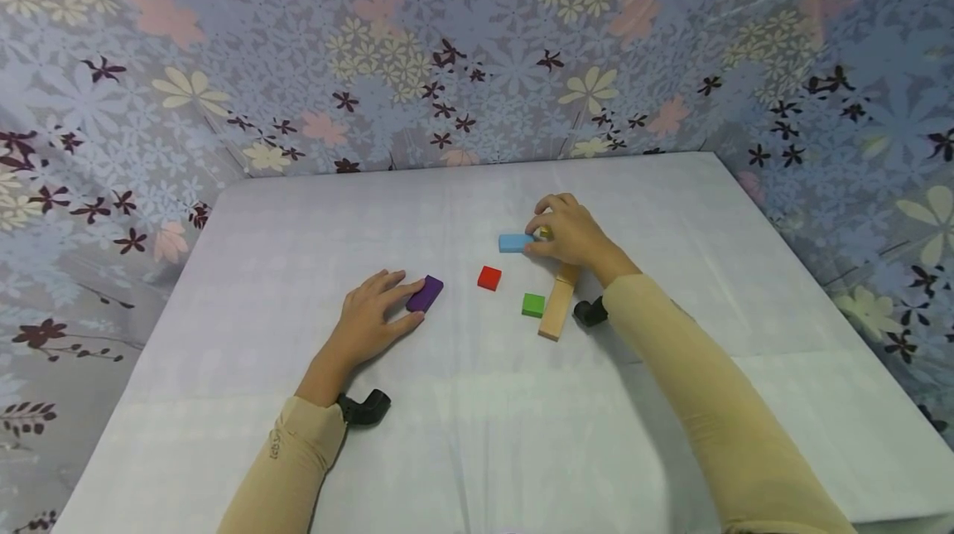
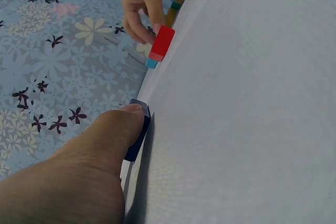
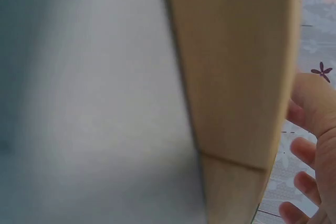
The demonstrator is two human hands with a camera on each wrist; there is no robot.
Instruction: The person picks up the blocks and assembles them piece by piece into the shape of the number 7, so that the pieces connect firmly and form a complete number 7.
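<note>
On the white-covered table, my left hand (image 1: 368,319) pinches a dark purple block (image 1: 425,294) between thumb and index finger. In the left wrist view the thumb lies on this block (image 2: 137,132). Farther back, my right hand (image 1: 568,232) has its thumb and index finger at the right end of a light blue block (image 1: 513,243), seeming to pinch it. A small yellow block (image 1: 546,232) shows between those fingers, partly hidden. Below the right hand lie two plain wooden blocks (image 1: 556,310) (image 3: 231,77) end to end, the farther one partly covered.
A red block (image 1: 489,278) lies between the two hands. A green block (image 1: 532,305) sits just left of the wooden blocks. Behind the table's far edge hangs a flowered cloth (image 1: 477,45). Black wrist cameras (image 1: 365,408) project near both sleeves.
</note>
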